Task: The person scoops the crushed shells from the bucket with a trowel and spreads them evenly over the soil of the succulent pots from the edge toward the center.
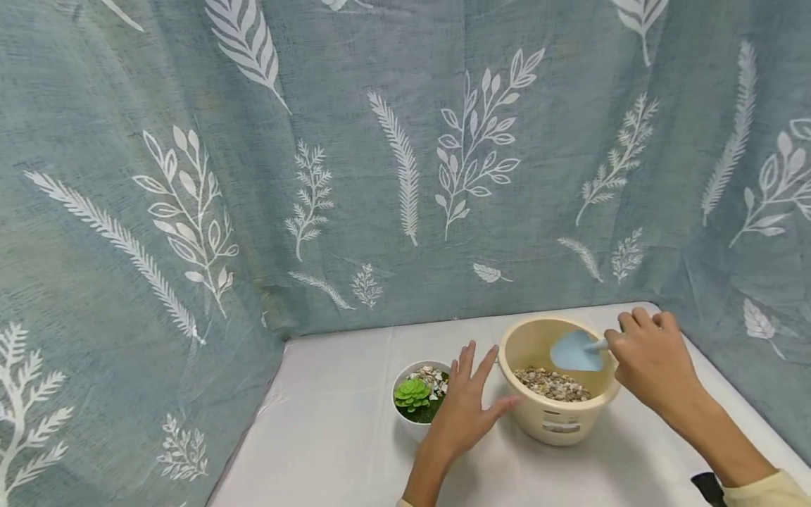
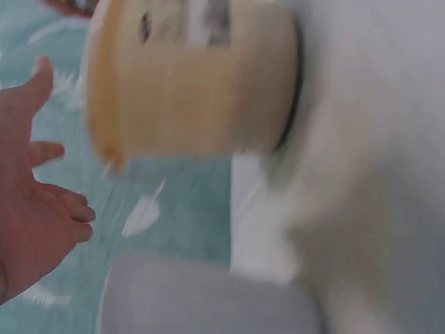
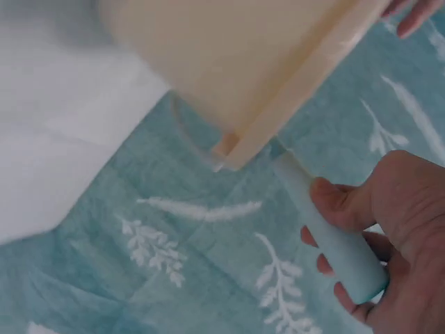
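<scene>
My right hand [image 1: 652,359] grips the light blue handle [image 3: 330,229] of a small trowel [image 1: 578,351], its blade tilted inside a cream bucket [image 1: 551,422]. Pebbles [image 1: 552,384] cover the bucket's bottom, below the blade. My left hand [image 1: 465,405] is spread with its fingers apart, between the bucket and a white pot [image 1: 412,426], holding nothing. Its thumb overlaps the bucket's side in the head view. In the pot sit a green succulent [image 1: 412,394], pale stones [image 1: 434,380] and dark green ground cover, partly hidden behind my left hand.
A white-covered table [image 1: 329,422] carries the pot and bucket. Behind and beside it hangs a blue-green curtain [image 1: 380,176] with white leaf prints. Near my right sleeve lies a black object [image 1: 708,486] at the table's edge.
</scene>
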Motion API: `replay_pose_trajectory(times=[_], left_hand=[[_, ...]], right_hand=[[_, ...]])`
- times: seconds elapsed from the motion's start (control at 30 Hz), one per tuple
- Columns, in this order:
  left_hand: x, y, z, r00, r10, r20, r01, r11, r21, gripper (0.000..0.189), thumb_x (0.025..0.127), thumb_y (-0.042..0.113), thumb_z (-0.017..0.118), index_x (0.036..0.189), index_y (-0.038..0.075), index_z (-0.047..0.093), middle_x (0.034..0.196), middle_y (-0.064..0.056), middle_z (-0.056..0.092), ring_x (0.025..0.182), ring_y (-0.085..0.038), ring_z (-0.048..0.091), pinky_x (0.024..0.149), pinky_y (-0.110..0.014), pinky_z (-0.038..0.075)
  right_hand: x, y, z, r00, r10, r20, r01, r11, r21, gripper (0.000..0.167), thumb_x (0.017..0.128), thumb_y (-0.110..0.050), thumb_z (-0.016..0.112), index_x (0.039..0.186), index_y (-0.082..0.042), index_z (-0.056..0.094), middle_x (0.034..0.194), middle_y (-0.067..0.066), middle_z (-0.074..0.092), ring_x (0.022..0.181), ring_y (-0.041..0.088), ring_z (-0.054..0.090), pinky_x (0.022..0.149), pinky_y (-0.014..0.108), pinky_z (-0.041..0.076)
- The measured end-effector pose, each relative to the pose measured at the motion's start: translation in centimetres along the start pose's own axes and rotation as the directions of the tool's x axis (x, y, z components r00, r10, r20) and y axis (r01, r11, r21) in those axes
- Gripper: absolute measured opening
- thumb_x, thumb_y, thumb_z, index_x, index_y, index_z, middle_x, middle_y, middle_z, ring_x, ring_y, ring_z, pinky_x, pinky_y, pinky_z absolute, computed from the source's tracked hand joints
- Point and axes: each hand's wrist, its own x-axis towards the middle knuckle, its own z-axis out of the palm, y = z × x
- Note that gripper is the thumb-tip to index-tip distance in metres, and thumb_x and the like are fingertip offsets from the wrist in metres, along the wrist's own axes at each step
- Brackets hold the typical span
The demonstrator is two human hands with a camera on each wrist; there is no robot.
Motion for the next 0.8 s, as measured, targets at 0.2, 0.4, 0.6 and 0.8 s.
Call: replay_pose_trajectory(times=[0.2, 0.4, 0.6, 0.8], left_hand=[[1.0, 1.6, 3.6, 0.998, -0.043, 0.034, 0.043, 0.999, 0.003, 0.086, 0.097, 0.067, 0.057, 0.163, 0.015, 0.039, 0.175, -0.02, 0.017, 0.162, -0.041, 0.023, 0.124, -0.056, 0.039], [1.3, 1.9, 4.6, 0.997, 0.031, -0.071, -0.026, 0.997, 0.076, 0.081, 0.096, 0.065, 0.06, 0.157, 0.013, 0.049, 0.171, -0.022, 0.028, 0.157, -0.04, 0.035, 0.12, -0.051, 0.045], [1.0, 2.0, 4.7, 0.998, 0.026, -0.063, -0.022, 0.997, 0.069, 0.082, 0.096, 0.066, 0.059, 0.156, 0.011, 0.05, 0.172, -0.022, 0.027, 0.157, -0.038, 0.035, 0.117, -0.047, 0.05], [1.0, 1.8, 4.5, 0.995, 0.042, -0.093, -0.033, 0.995, 0.092, 0.081, 0.096, 0.065, 0.06, 0.155, 0.01, 0.051, 0.171, -0.025, 0.027, 0.155, -0.04, 0.038, 0.115, -0.046, 0.052]], right_hand=[[1.1, -0.2, 2.2, 0.97, -0.241, 0.019, 0.242, 0.966, -0.093, 0.039, 0.061, 0.002, 0.092, 0.057, -0.008, 0.054, 0.074, 0.013, 0.055, 0.076, 0.03, 0.046, 0.072, 0.046, 0.042], [2.0, -1.4, 4.4, 0.936, -0.32, 0.148, 0.347, 0.911, -0.222, 0.036, 0.074, -0.006, 0.09, 0.057, -0.009, 0.059, 0.081, 0.011, 0.059, 0.09, 0.029, 0.051, 0.08, 0.044, 0.048], [2.0, -2.7, 5.9, 0.921, -0.295, 0.253, 0.352, 0.909, -0.221, 0.031, 0.079, -0.011, 0.088, 0.061, -0.011, 0.063, 0.074, 0.006, 0.06, 0.082, 0.025, 0.049, 0.071, 0.042, 0.047], [2.2, -1.9, 6.0, 0.933, -0.205, 0.295, 0.218, 0.976, -0.013, 0.042, 0.072, -0.002, 0.087, 0.057, -0.019, 0.05, 0.059, 0.0, 0.056, 0.067, 0.022, 0.047, 0.068, 0.041, 0.037]])
